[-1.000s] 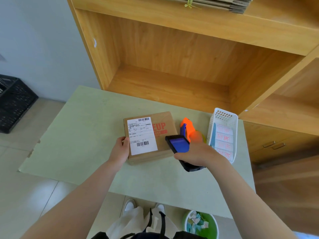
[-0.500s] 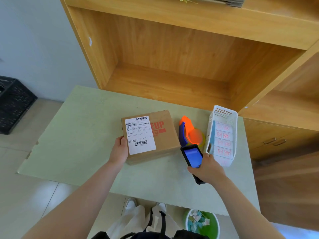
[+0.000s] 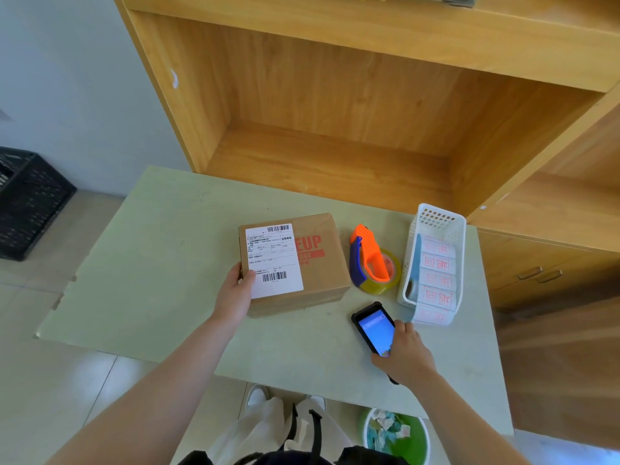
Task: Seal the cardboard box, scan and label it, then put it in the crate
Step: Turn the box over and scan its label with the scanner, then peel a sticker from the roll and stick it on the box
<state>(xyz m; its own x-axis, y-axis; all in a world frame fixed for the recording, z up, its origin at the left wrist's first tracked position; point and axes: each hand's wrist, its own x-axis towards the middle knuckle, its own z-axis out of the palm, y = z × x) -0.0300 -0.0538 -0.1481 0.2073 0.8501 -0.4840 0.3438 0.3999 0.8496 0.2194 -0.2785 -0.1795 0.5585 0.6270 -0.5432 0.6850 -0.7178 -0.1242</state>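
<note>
**Set the scanner down, then go for a sticker**

I have the cardboard box (image 3: 295, 263) flat on the table (image 3: 161, 263), closed, with a white shipping label (image 3: 273, 260) on its top. My left hand (image 3: 235, 293) grips the box's near-left corner, thumb on the label's edge, pinning it in place. My right hand (image 3: 404, 355) is closed around the lower end of the handheld scanner (image 3: 374, 332), which sits low over the table or on it, I cannot tell which, screen up and lit, just in front of the white basket (image 3: 436, 260).

I judge the scan finished and the step in hand to be parking the scanner so that hand is free for the red-printed sticker roll (image 3: 436, 280) in the basket.

How I would do it well:

1. Lay the scanner flat, clear of the table's near edge; a green bin (image 3: 397, 434) stands on the floor right below.
2. Keep it out of the roll's loose end, which hangs over the basket's near wall just beside my fingers.
3. Hold the box down with the left hand until the sticker is pressed on, and place it on bare cardboard, not over either of the 2 barcodes.
4. Leave the orange tape dispenser (image 3: 372, 263) where it is, between box and basket.

The black crate (image 3: 30, 203) waits on the floor, well apart to the left.
</note>
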